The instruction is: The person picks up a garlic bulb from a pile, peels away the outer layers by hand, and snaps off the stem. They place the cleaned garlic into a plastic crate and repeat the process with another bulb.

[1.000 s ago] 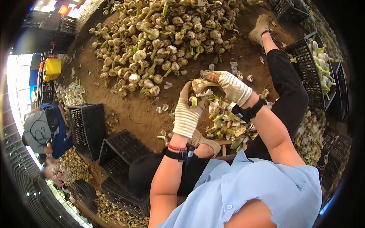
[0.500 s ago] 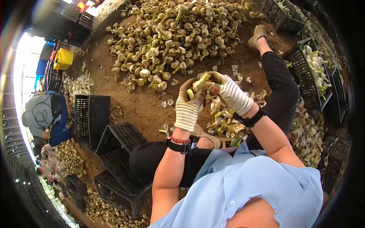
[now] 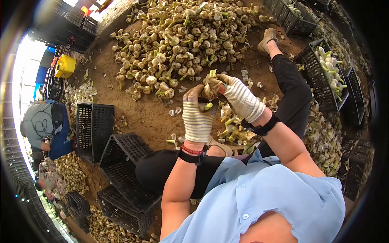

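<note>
Both hands wear striped, soil-stained work gloves and meet in front of me, below the big garlic pile point(image 3: 182, 44). Between their fingertips is a dirty garlic bulb point(image 3: 209, 90) with a short cut stem pointing up. My left hand point(image 3: 198, 115) curls round its near left side; a pale green stem end point(image 3: 208, 106) pokes out by the palm. My right hand point(image 3: 242, 98) pinches the bulb from the right with thumb and fingers. Something small and green shows at the right thumb, too small to name. Peeled skins and stem trimmings point(image 3: 233, 128) lie under the hands.
Black crates point(image 3: 125, 170) stand at my left knee. At right, a black crate point(image 3: 322, 75) holds trimmed white garlic. Another crate point(image 3: 289, 18) stands at upper right. A yellow bin point(image 3: 65, 66) and a bent-over person point(image 3: 42, 125) are at left. Skins litter the ground.
The garlic bulb has turned between my hands so its stem points more upright. My left-hand fingers have shifted lower around it. The view has swung slightly.
</note>
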Demonstrator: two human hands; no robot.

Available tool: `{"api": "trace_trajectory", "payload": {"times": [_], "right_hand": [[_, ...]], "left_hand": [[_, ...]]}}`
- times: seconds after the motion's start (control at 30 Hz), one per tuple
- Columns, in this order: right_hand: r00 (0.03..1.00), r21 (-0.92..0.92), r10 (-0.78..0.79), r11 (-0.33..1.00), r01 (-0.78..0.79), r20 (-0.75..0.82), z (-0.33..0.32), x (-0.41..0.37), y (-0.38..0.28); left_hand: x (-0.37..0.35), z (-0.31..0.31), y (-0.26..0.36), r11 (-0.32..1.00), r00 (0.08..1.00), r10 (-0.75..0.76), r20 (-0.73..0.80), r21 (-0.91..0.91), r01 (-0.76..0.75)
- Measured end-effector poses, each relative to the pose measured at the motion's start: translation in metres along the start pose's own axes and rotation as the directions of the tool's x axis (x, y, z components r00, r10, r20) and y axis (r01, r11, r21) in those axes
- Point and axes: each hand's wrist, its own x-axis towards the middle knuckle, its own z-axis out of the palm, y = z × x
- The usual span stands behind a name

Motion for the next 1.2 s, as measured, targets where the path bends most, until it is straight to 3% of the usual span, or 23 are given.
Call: {"api": "trace_trajectory", "payload": {"times": [0.07,0.17,0.23,0.3,0.43,0.57,0.63,0.77,0.83,0.87,0.93,1.0,1.03,1.07,1.1,1.17,1.2], "right_hand": [[1.0,-0.011,0.005,1.0,-0.005,0.001,0.002,-0.003,-0.005],[0.998,-0.034,0.048,0.998,-0.047,0.03,0.0,-0.005,-0.012],[0.995,-0.046,0.085,0.995,-0.083,0.055,-0.009,-0.007,-0.013],[0.988,-0.175,0.009,0.984,0.018,0.152,-0.02,-0.01,-0.011],[0.983,-0.14,0.019,0.99,0.007,0.183,-0.023,-0.005,-0.012],[0.989,-0.155,0.009,0.988,0.015,0.149,-0.018,-0.004,-0.017],[0.999,-0.295,0.001,0.955,0.013,0.047,-0.013,-0.006,-0.024],[1.0,-0.361,0.015,0.933,-0.011,0.007,-0.018,-0.003,-0.022],[1.0,-0.472,-0.017,0.882,0.006,-0.019,-0.018,-0.003,-0.026],[1.0,-0.47,-0.018,0.883,0.006,-0.02,-0.019,-0.005,-0.028],[0.997,-0.325,0.046,0.946,-0.023,0.065,-0.022,-0.009,-0.031],[0.993,-0.288,0.06,0.957,-0.028,0.105,-0.025,-0.008,-0.024],[0.987,-0.254,0.071,0.967,-0.032,0.144,-0.024,-0.008,-0.023],[0.986,-0.079,0.158,0.985,-0.154,0.046,-0.016,-0.008,-0.026],[0.987,-0.077,0.156,0.985,-0.152,0.046,-0.018,-0.008,-0.025],[0.991,-0.27,0.112,0.954,-0.129,-0.078,-0.027,-0.006,-0.018],[0.993,-0.313,0.107,0.942,-0.12,-0.058,-0.029,-0.006,-0.008]], "left_hand": [[0.001,-0.002,0.002,0.997,0.999,0.046,-0.007,0.068,-0.046],[-0.002,-0.002,-0.001,1.0,1.0,0.029,-0.005,0.004,-0.029],[-0.004,0.0,-0.007,0.991,1.0,-0.001,0.023,-0.134,0.004],[-0.004,-0.003,-0.005,0.982,0.997,-0.047,0.054,-0.181,0.056],[-0.002,-0.004,-0.007,0.963,0.988,-0.117,0.102,-0.231,0.138],[0.0,-0.003,0.0,0.93,0.983,-0.145,0.116,-0.323,0.176],[-0.001,-0.001,-0.003,0.927,0.988,-0.119,0.099,-0.346,0.146],[0.001,0.0,-0.003,0.941,0.989,-0.098,0.107,-0.313,0.127],[0.004,0.002,0.001,0.599,0.924,-0.285,0.255,-0.705,0.38],[0.005,0.001,0.004,0.6,0.924,-0.285,0.256,-0.704,0.381],[0.011,-0.001,0.009,0.097,0.749,-0.527,0.402,-0.847,0.522],[0.003,0.011,-0.061,0.085,0.698,-0.582,0.417,-0.822,0.562],[0.009,0.012,-0.059,0.07,0.645,-0.631,0.431,-0.797,0.6],[0.009,0.011,-0.055,0.31,0.616,-0.758,0.215,-0.713,0.629],[0.017,0.01,-0.053,0.443,0.656,-0.748,0.101,-0.661,0.606],[0.018,-0.001,-0.035,0.648,0.737,-0.675,-0.019,-0.492,0.581],[0.015,0.0,-0.019,0.664,0.809,-0.582,0.086,-0.523,0.534]]}}
